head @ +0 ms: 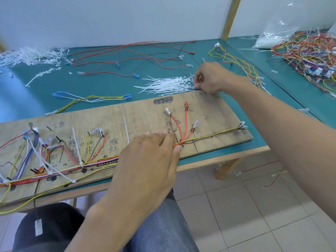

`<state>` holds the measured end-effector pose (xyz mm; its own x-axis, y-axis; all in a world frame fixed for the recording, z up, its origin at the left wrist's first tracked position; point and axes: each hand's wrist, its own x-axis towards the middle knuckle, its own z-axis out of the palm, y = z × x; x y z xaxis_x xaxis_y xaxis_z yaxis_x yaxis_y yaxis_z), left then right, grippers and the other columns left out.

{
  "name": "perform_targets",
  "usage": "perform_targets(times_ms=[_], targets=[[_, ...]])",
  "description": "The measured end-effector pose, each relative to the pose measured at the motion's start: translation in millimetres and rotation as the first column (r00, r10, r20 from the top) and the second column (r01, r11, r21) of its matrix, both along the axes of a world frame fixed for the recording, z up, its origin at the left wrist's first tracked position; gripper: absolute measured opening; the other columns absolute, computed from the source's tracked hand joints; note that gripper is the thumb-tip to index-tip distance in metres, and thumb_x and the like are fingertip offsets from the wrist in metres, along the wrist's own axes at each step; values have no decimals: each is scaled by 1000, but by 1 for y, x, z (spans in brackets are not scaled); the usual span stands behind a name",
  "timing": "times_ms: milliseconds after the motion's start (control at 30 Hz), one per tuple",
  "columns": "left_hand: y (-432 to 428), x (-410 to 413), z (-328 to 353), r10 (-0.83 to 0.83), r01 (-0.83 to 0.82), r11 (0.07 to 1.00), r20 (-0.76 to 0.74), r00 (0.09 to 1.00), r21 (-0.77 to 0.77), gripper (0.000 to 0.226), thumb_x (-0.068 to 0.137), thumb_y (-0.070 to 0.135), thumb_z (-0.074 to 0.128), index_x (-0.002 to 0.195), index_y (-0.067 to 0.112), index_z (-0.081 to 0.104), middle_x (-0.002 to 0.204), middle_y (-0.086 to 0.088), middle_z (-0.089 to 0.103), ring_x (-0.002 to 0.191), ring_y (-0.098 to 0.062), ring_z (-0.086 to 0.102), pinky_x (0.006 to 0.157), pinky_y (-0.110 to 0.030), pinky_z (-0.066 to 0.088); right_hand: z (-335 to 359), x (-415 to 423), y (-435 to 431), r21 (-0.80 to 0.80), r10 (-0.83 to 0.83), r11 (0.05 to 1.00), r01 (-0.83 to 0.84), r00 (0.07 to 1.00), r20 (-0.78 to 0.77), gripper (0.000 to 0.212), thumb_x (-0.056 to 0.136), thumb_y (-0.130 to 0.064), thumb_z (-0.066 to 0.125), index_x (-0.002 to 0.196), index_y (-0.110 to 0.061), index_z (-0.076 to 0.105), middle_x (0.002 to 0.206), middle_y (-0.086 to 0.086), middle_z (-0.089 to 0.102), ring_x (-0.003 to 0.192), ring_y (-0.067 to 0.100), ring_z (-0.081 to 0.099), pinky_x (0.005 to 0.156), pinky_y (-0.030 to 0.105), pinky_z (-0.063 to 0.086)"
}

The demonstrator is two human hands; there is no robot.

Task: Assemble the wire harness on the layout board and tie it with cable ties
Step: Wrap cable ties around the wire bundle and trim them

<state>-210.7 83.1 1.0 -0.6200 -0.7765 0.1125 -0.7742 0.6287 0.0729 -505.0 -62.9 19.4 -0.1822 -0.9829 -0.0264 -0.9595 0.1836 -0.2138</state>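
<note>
the layout board (141,113), a worn wooden plank with handwritten marks and black pegs, lay along the front edge of the green bench (109,84), running from your left to your right. the wire harness (107,158) was strung along its near edge as a trunk of red, orange, yellow, white and dark wires. at the left, blue, white and yellow branches looped up to pegs. toward the right, three red leads fanned upward to small connectors, and a thin yellow and dark pair ran on to the far right corner. several fitted ties (77,146) already circled the trunk, their long white tails sticking up uncut. your left hand (151,157) lay palm down over the middle of the board, thumb and fingertips pinching the harness just where the red leads split off. your right hand (209,79) reached beyond the board's far edge, fingers curled and closed on the ends of the loose cable ties (163,85) heaped on the bench. loose wires (105,97) lay behind the board, and a tangle of harnesses (309,50) sat far right.
</note>
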Motion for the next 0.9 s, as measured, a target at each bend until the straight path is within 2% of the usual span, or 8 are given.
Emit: perform_targets(times_ms=[133, 267, 333, 467, 567, 700, 767, 900], targets=[[0, 0, 0, -5, 6, 1000, -17, 1000, 19, 40, 110, 43, 29, 122, 28, 64, 121, 7, 73, 114, -20, 68, 103, -34, 50, 6, -9, 6, -84, -3, 996, 3, 1000, -7, 3, 97, -9, 69, 96, -11, 72, 93, 6, 72, 93, 25, 64, 80, 29, 48], [0, -2, 4, 18, -18, 999, -2, 1000, -50, 33, 108, 40, 39, 108, 28, 69, 102, 9, 76, 93, -18, 71, 83, -32, 55, 15, -18, 20, -202, -7, 979, 27, 995, 100, 9, 93, -6, 71, 92, -15, 71, 83, 4, 74, 75, 14, 65, 77, 26, 49], [1, -4, 5, 29, -28, 999, 9, 1000, -43, 37, 108, 44, 34, 108, 29, 68, 103, 10, 75, 96, -17, 70, 82, -31, 53, 13, -16, 21, -211, -20, 977, 41, 995, 102, 5, 94, -15, 72, 99, -15, 73, 86, 2, 74, 79, 15, 65, 79, 23, 43], [3, -5, 5, 17, -18, 998, -19, 1000, -62, 38, 107, 46, 36, 104, 28, 69, 100, 9, 76, 95, -19, 72, 84, -33, 56, -1, -7, 8, -68, -170, 981, 184, 969, 178, 40, 85, -51, 82, 93, -12, 78, 93, 4, 70, 95, 21, 63, 79, 29, 46], [3, -4, 3, 13, -15, 992, -21, 1000, -129, 30, 103, 43, 49, 102, 26, 74, 99, 8, 78, 92, -18, 75, 81, -33, 59, -6, -1, -5, 81, -270, 962, 261, 952, 141, 54, 84, -47, 85, 114, -4, 69, 116, 15, 68, 110, 32, 63, 81, 35, 50], [3, -4, 3, -6, 2, 985, -21, 1000, -170, 25, 100, 41, 56, 100, 26, 75, 97, 8, 79, 89, -17, 76, 76, -32, 60, 3, 2, -10, 170, -289, 948, 268, 951, 113, 53, 90, -34, 83, 123, 1, 61, 124, 19, 66, 112, 39, 66, 98, 50, 58], [3, -4, 3, -13, 7, 986, -36, 999, -169, 26, 101, 41, 54, 99, 26, 75, 95, 8, 79, 90, -17, 76, 76, -32, 60, 7, 3, -8, 193, -275, 947, 256, 958, 78, 46, 94, -32, 79, 121, 1, 62, 119, 20, 68, 107, 41, 69, 96, 55, 59], [2, -4, 4, -20, 9, 990, -74, 997, -143, 26, 103, 37, 53, 99, 25, 76, 94, 7, 79, 90, -18, 75, 75, -32, 59, 20, -10, -1, 105, -174, 977, 186, 978, -113, 9, 92, -11, 69, 98, -5, 73, 97, 17, 74, 86, 33, 74, 86, 48, 63]])
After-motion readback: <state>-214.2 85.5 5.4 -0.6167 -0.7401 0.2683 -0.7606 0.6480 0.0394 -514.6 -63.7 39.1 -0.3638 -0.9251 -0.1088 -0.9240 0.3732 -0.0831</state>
